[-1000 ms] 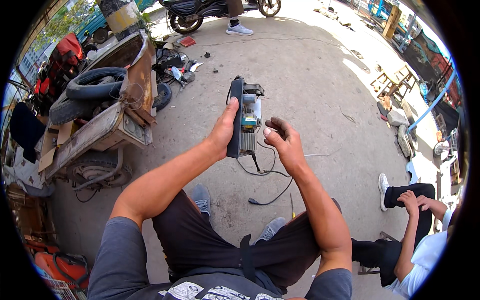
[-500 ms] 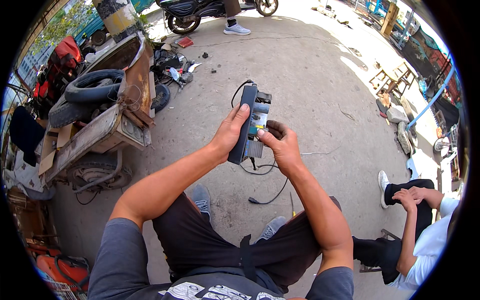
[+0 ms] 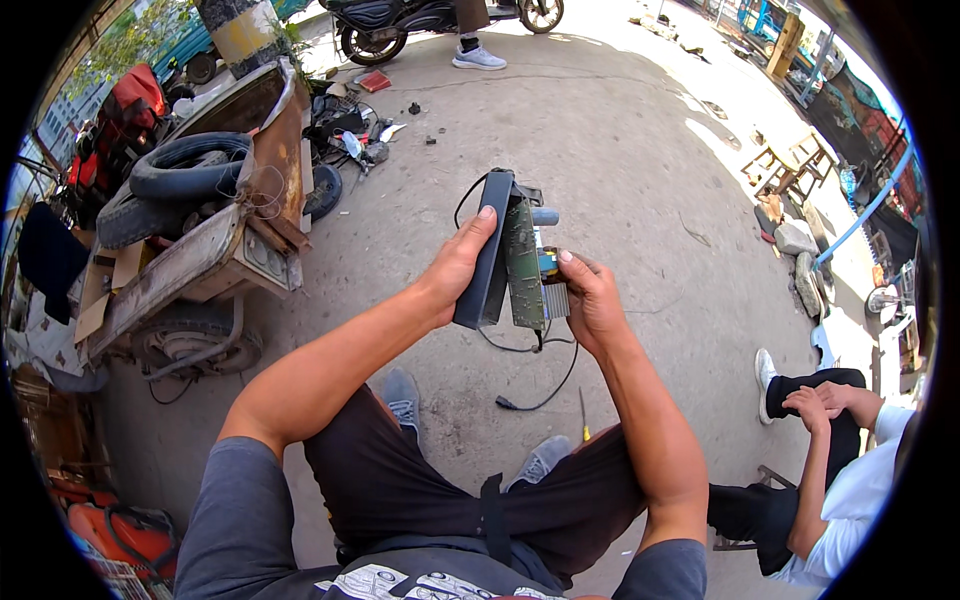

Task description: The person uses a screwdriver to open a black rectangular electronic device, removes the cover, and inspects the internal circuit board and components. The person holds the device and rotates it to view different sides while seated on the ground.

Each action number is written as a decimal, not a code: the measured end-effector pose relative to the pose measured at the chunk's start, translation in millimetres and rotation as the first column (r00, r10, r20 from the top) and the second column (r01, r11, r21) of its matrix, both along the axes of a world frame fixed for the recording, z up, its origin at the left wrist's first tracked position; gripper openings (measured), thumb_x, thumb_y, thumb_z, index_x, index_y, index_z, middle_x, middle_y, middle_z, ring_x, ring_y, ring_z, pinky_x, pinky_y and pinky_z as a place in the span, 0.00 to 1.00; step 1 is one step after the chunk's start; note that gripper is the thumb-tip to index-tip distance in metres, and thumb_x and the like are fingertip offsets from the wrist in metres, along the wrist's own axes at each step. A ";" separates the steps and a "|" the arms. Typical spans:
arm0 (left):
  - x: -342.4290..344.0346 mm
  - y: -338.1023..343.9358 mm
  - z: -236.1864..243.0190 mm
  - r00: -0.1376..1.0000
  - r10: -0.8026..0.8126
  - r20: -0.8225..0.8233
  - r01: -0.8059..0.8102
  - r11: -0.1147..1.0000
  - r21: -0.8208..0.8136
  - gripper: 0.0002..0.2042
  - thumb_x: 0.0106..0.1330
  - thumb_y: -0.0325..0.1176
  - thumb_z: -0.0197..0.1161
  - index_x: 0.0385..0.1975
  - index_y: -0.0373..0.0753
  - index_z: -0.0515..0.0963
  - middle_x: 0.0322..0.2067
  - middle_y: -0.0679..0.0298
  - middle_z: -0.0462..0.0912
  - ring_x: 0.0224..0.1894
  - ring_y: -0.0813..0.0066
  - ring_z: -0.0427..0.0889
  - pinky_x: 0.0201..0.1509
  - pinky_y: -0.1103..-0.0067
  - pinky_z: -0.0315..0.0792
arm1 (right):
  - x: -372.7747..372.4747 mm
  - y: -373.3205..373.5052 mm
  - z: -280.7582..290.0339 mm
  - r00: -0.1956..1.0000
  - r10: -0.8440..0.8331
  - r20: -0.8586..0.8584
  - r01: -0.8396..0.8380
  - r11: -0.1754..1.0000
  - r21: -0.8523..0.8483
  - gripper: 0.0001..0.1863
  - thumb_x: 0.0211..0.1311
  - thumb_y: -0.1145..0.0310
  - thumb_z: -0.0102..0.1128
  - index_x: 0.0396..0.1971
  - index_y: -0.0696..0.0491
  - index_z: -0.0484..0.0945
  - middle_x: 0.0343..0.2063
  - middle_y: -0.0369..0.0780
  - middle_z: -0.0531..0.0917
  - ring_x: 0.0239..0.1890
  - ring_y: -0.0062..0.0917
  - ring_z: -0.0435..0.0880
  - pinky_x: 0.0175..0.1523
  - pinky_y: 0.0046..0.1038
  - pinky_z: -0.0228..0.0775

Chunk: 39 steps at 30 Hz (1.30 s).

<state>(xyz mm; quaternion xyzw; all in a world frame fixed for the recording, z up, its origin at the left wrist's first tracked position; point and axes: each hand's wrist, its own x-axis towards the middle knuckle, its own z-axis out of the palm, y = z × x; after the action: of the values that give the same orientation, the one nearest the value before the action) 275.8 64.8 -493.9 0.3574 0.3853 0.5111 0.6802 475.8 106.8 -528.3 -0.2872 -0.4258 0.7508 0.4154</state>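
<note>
Left hand (image 3: 458,268) here, its fingers lost behind the case (image 3: 489,250)! Right hand (image 3: 595,300) covers some of the board's (image 3: 523,268) parts (image 3: 545,216), most of its own fingers out of sight. Up top, the edge slices the motorbike (image 3: 420,20) and a standing leg (image 3: 470,16); the rim swallows the seated person's (image 3: 845,525) head. Dark bits (image 3: 415,108) on the ground (image 3: 600,130): too small to call!

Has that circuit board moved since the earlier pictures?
Yes, rightward: the circuit board is now farther from the rusty cart, drawn partly away from its black case.

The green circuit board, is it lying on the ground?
No, the right hand holds the green circuit board up beside the black case.
</note>
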 end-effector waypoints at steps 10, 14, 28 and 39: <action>-0.4 0.3 8.4 0.978 -0.180 0.104 0.173 0.983 0.067 0.36 0.75 0.64 0.29 0.73 0.46 0.55 0.68 0.55 0.67 0.68 0.62 0.71 0.69 0.63 0.71 | 19.7 16.7 -5.4 0.995 0.020 -0.094 -0.040 0.974 -0.225 0.21 0.73 0.55 0.52 0.46 0.60 0.78 0.41 0.45 0.85 0.40 0.28 0.85 0.46 0.33 0.80; -0.9 0.3 2.3 0.977 -0.168 0.134 0.165 0.986 0.036 0.36 0.75 0.65 0.29 0.73 0.46 0.55 0.68 0.56 0.66 0.68 0.62 0.70 0.70 0.63 0.70 | 17.3 13.0 4.4 0.985 0.085 -0.148 -0.122 0.958 -0.260 0.24 0.76 0.54 0.43 0.53 0.60 0.75 0.48 0.48 0.84 0.49 0.34 0.85 0.57 0.39 0.79; -0.5 -2.6 -7.8 0.992 -0.018 0.128 0.029 0.996 -0.079 0.35 0.75 0.64 0.34 0.69 0.41 0.63 0.61 0.54 0.75 0.59 0.64 0.80 0.60 0.67 0.78 | 13.2 8.2 14.7 0.956 0.073 -0.285 -0.169 0.930 -0.325 0.26 0.77 0.55 0.37 0.63 0.56 0.71 0.55 0.46 0.81 0.53 0.37 0.83 0.59 0.42 0.77; 4.4 -5.4 -3.8 0.991 -0.020 0.135 0.030 0.997 -0.072 0.35 0.76 0.63 0.30 0.69 0.41 0.61 0.62 0.54 0.74 0.61 0.62 0.78 0.62 0.65 0.77 | 14.3 10.1 9.4 0.941 0.059 -0.335 -0.178 0.924 -0.339 0.26 0.77 0.55 0.38 0.64 0.55 0.69 0.57 0.46 0.80 0.54 0.37 0.82 0.60 0.43 0.77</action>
<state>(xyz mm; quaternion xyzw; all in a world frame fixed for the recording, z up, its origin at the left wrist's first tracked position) 280.2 59.4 -497.8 0.3014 0.3527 0.5108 0.7238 490.2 116.9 -518.9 -0.2077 -0.2236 0.8769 0.3714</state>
